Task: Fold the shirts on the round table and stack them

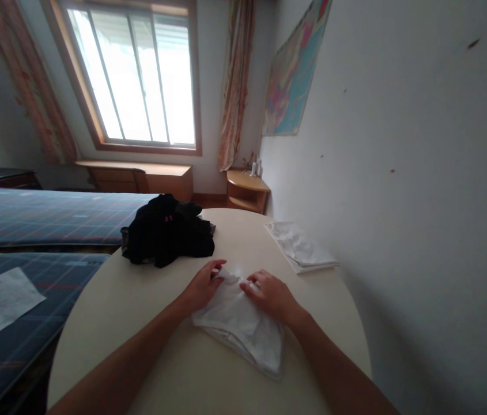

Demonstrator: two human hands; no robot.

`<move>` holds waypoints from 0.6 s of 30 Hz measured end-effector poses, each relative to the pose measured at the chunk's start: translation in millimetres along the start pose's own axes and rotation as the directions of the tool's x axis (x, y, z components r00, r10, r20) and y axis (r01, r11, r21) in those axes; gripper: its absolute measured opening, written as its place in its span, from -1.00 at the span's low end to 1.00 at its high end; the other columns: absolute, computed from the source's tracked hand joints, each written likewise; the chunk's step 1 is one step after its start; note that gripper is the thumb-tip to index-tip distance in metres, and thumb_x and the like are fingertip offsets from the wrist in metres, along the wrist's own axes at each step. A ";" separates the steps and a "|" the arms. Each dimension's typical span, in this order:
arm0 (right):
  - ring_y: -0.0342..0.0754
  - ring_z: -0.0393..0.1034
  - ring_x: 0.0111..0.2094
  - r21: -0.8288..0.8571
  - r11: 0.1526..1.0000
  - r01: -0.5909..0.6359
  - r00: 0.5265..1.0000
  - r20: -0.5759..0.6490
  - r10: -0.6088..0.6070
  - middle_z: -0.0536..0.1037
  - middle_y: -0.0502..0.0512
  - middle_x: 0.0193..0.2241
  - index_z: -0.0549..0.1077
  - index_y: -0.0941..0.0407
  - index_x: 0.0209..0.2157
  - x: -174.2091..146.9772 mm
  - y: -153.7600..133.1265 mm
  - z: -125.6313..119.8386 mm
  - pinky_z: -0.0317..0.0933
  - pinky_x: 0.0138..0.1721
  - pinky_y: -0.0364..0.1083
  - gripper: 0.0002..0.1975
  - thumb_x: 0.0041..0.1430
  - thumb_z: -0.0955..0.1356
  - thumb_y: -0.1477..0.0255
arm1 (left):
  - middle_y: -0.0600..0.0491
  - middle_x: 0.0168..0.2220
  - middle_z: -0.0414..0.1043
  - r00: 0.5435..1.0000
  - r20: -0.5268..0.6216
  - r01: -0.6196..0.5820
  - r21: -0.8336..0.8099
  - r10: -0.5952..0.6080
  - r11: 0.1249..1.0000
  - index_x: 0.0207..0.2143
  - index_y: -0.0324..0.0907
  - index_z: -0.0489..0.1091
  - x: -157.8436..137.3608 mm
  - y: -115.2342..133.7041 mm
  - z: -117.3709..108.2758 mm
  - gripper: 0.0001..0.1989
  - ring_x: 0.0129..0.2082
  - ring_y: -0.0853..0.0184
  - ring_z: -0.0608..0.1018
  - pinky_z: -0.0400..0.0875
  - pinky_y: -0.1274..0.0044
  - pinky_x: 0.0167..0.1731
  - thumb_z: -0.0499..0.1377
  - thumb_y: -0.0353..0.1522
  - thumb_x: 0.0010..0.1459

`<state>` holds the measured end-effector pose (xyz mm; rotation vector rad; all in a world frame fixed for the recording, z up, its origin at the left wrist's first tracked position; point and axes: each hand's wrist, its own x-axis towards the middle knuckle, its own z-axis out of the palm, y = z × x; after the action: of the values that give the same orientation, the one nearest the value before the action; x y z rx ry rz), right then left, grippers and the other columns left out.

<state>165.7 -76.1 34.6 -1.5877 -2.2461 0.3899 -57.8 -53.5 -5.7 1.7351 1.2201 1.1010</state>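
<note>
A white folded garment (243,328) lies on the round table, its wide end towards me. The kind of garment is hard to make out. At its far left corner, my left hand (204,285) has the cloth edge between thumb and fingers. My right hand (269,294) rests on the far right edge, its fingers curled and thumb pressed to the fabric. Both hands are close together with a short stretch of cloth between them. The fingertips are partly blurred.
A heap of black clothing (169,230) sits at the table's (139,323) far left. Folded white cloth (301,245) lies at its right edge, beside the wall (420,230). Plaid mattresses (53,216) stand to the left, one bearing a paper sheet (1,302).
</note>
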 end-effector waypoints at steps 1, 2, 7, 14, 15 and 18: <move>0.03 0.47 -0.12 0.046 0.999 0.026 1.000 0.000 -0.026 0.59 0.18 -0.13 0.53 0.11 -0.08 0.9 0.5 -0.9 0.22 -0.15 -0.08 -0.55 0.28 0.26 0.06 | -0.06 -0.05 0.43 1.000 0.008 -0.004 -0.061 0.004 0.998 0.08 -0.15 0.33 -0.6 4.7 -0.4 -0.57 -0.19 0.26 0.57 0.50 0.42 -0.20 0.13 -0.34 0.13; 0.03 0.47 -0.13 0.089 0.995 0.054 0.998 0.007 -0.055 0.60 0.17 -0.13 0.51 0.11 -0.05 1.7 0.8 -2.4 0.22 -0.14 -0.09 -0.56 0.28 0.27 0.08 | -0.05 -0.04 0.43 1.000 0.011 -0.007 -0.117 0.009 0.993 0.06 -0.14 0.34 -1.1 9.3 -1.1 -0.58 -0.19 0.26 0.57 0.50 0.45 -0.23 0.15 -0.32 0.12; -0.03 0.45 -0.30 0.268 0.952 0.148 0.974 0.128 -0.187 0.60 0.09 -0.28 0.52 0.12 -0.19 3.6 2.6 -16.9 0.19 -0.30 -0.14 -0.63 0.25 0.31 0.11 | -0.09 0.05 0.40 0.999 0.040 0.041 -0.296 -0.031 0.954 0.07 -0.14 0.30 -0.9 22.4 -5.7 -0.51 -0.14 0.24 0.58 0.52 0.48 -0.27 0.23 -0.22 0.09; 0.00 0.47 -0.24 0.292 0.956 0.004 0.984 0.169 -0.056 0.60 0.10 -0.24 0.47 0.12 -0.21 13.0 28.7 -41.2 0.26 -0.25 -0.12 -0.74 0.22 0.31 0.22 | -0.15 0.21 0.31 0.996 -0.062 -0.051 0.208 0.065 0.977 0.16 -0.16 0.22 -0.8 -0.9 -1.6 -0.56 0.15 0.16 0.43 0.35 0.24 0.14 0.01 -0.21 0.29; 0.01 0.48 -0.22 0.270 0.963 -0.018 0.988 0.150 -0.024 0.60 0.12 -0.22 0.47 0.12 -0.19 16.7 35.5 -45.7 0.27 -0.22 -0.11 -0.73 0.22 0.31 0.23 | -0.16 0.23 0.28 0.995 -0.045 -0.072 0.342 0.092 0.937 0.19 -0.17 0.20 -2.1 -4.9 0.5 -0.55 0.22 0.14 0.36 0.25 0.22 0.22 -0.01 -0.22 0.31; 0.05 0.50 -0.16 0.200 0.979 -0.043 0.997 0.072 0.030 0.60 0.18 -0.13 0.46 0.13 -0.08 31.7 56.4 -62.2 0.29 -0.13 -0.07 -0.66 0.21 0.32 0.22 | -0.18 0.32 0.16 0.991 0.112 -0.126 0.621 0.072 0.774 0.25 -0.24 0.19 -6.6 -10.3 6.6 -0.49 0.36 0.08 0.14 0.00 0.17 0.33 -0.01 -0.23 0.32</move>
<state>231.2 -26.6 70.7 -1.5327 -2.1513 0.6695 -56.2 -57.5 -18.9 2.3403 1.5756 0.6934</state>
